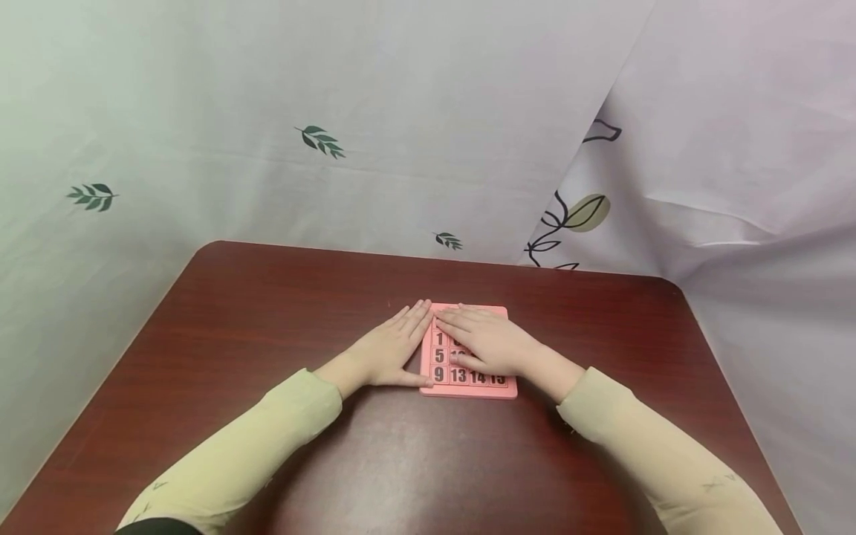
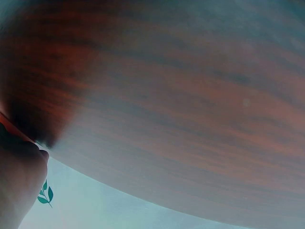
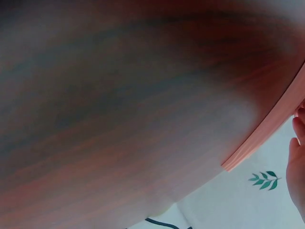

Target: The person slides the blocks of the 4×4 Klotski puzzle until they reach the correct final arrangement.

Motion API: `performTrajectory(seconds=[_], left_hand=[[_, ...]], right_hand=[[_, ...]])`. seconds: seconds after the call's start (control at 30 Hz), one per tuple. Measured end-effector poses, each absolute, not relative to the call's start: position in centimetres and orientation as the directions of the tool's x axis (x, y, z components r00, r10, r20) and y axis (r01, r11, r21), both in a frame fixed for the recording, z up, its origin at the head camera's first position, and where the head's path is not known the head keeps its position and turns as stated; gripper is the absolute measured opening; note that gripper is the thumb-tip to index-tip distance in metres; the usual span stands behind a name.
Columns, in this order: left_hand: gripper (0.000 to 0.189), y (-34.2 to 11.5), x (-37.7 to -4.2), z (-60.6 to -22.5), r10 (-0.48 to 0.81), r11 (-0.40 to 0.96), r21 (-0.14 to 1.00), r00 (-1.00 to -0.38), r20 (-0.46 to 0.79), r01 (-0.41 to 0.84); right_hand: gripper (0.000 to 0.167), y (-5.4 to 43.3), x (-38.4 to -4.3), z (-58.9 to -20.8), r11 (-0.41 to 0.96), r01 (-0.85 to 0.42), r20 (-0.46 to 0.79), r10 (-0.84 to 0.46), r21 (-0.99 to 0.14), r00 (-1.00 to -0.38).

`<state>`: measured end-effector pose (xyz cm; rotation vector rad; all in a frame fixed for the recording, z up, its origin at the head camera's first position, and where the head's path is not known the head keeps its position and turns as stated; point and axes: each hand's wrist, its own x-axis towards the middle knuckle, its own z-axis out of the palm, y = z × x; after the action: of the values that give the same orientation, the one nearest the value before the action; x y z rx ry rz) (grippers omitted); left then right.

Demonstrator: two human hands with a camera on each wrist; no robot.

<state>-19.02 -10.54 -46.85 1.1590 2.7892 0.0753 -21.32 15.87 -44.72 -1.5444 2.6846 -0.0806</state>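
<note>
A pink sliding number puzzle (image 1: 468, 391) lies flat on the dark red wooden table, its tiles bearing black numerals such as 1, 5, 9, 13 and 14. My left hand (image 1: 391, 349) touches its left edge, fingers straight and pointing away, thumb at the lower left corner. Over the upper and right tiles my right hand (image 1: 491, 342) lies flat with straight fingers, hiding several numbers. In the right wrist view, the puzzle's pink side (image 3: 267, 129) runs beside the right hand (image 3: 298, 162). Part of the left hand (image 2: 24, 181) shows at the left wrist view's edge.
The table (image 1: 301, 297) has rounded far corners. Pale curtains (image 1: 401, 89) with green leaf prints hang right behind it, and another patterned curtain (image 1: 735, 186) hangs along the right side.
</note>
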Motion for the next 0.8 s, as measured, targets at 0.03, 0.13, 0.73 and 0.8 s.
performTrajectory(seconds=[0.03,0.13,0.73,0.8], left_hand=[[0.119,-10.5,-19.0,-46.8,0.706,0.708,0.089,-0.701,-0.096,0.701],[0.119,-10.5,-19.0,-46.9,0.700,0.714,0.086,-0.706,-0.104,0.695],[0.119,-10.4,-19.0,-46.9,0.703,0.711,0.105,-0.704,-0.098,0.695],[0.119,-10.4,-18.9,-46.8,0.704,0.711,0.103,-0.704,-0.098,0.696]], right_hand=[[0.068,15.9,-21.3,-44.7,0.507,-0.860,-0.018,-0.862,-0.064,-0.506],[0.068,16.3,-21.3,-44.6,0.521,-0.851,-0.024,-0.854,-0.064,-0.520],[0.067,18.4,-20.4,-44.9,0.478,-0.878,0.053,-0.876,-0.025,-0.479],[0.066,18.1,-20.0,-44.9,0.455,-0.890,0.053,-0.889,-0.023,-0.455]])
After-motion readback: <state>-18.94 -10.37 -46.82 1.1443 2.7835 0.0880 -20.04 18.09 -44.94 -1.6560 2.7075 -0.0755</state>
